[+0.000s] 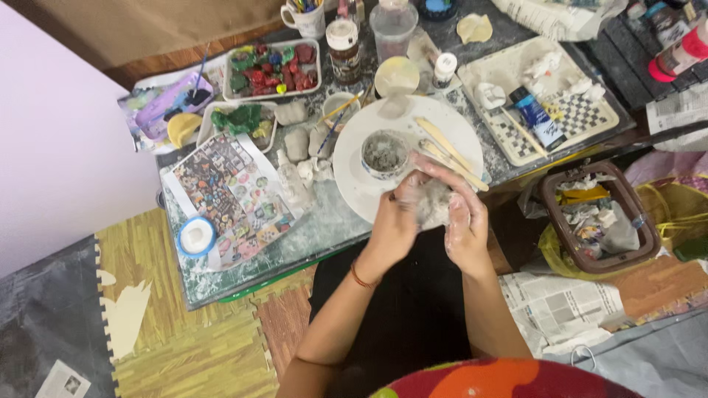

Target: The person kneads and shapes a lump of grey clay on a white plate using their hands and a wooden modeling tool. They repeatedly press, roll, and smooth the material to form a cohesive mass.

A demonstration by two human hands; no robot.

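Observation:
Both my hands close around a grey lump of clay point(434, 203) at the near edge of a round white plate point(442, 125). My left hand point(394, 221) cups the lump from the left, and my right hand point(463, 221) presses it from the right. Both are smeared with grey clay. A small bowl point(384, 154) of grey slurry stands on the plate just beyond my hands. Wooden modelling sticks point(450, 151) lie across the plate to the right of the bowl.
The low table point(324, 221) holds small grey clay figures point(296, 144), a tray of coloured pieces point(271, 68), a checkered tray point(546, 110) with a blue tube, jars, a tape roll point(196, 236) and a picture sheet point(228, 191). A brown bin point(597, 217) of scraps sits right.

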